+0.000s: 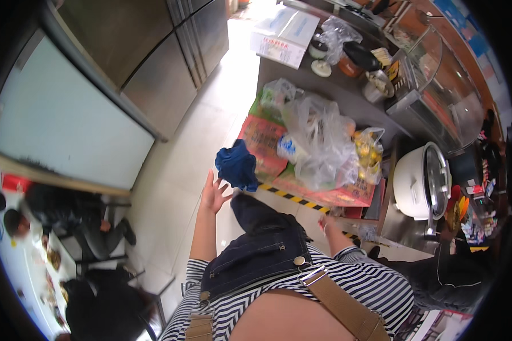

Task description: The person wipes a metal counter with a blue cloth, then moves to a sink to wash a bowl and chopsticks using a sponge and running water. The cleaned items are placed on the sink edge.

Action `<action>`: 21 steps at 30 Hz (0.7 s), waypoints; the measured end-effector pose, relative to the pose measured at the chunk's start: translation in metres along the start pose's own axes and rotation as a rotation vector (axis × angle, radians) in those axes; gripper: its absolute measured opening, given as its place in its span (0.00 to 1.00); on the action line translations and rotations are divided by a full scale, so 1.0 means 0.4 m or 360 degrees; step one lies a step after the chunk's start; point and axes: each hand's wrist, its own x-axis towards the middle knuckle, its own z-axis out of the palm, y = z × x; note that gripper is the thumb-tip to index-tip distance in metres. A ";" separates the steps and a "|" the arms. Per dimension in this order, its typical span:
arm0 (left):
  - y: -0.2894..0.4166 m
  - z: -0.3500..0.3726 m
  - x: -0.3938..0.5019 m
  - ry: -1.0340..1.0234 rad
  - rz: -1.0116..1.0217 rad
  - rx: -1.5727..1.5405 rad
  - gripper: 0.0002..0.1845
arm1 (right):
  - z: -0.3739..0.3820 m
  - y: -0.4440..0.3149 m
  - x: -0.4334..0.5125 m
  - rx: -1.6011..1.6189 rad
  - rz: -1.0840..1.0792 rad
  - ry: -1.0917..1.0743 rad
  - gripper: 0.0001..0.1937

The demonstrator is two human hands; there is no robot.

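Observation:
My left hand [216, 194] is raised over the tiled floor with its fingers spread. Just beyond the fingertips is a crumpled dark blue cloth [237, 165]. Whether a finger touches the cloth, I cannot tell. My right hand [324, 223] hangs low beside my body, blurred and turned partly away, so its grip is unclear. In front of that hand stand red printed boxes [343, 194], with plastic bags [320, 140] heaped on them. One clear bag holds yellow-orange fruit [368, 155].
Steel refrigerator doors [166, 68] line the left. A white rice cooker [418, 181] stands on the right counter, and a carton [285, 36] on the dark counter ahead. Yellow-black tape [296, 199] marks the floor. A seated person [74, 221] is at left; another person's dark clothing [443, 277] shows at right.

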 end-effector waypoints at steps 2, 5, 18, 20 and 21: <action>0.065 -0.027 0.121 0.0036 -0.0015 0.0251 0.41 | 0.068 0.070 0.002 0.0058 0.0428 0.0029 0.05; 0.157 -0.152 0.276 -0.0103 -0.0425 0.0559 0.30 | 0.237 0.081 -0.038 0.0042 0.1006 -0.0079 0.05; 0.744 -0.531 1.007 0.0587 -0.0473 0.0716 0.06 | 1.222 -0.711 0.075 -0.0993 -0.0333 0.0001 0.54; 0.869 -0.534 1.169 0.0574 -0.0477 0.0818 0.06 | 1.320 -0.687 0.024 -0.1260 -0.0389 0.0536 0.47; 0.931 -0.544 1.235 0.0580 -0.0475 0.0861 0.06 | 1.359 -0.702 0.030 -0.1410 -0.0057 0.0638 0.43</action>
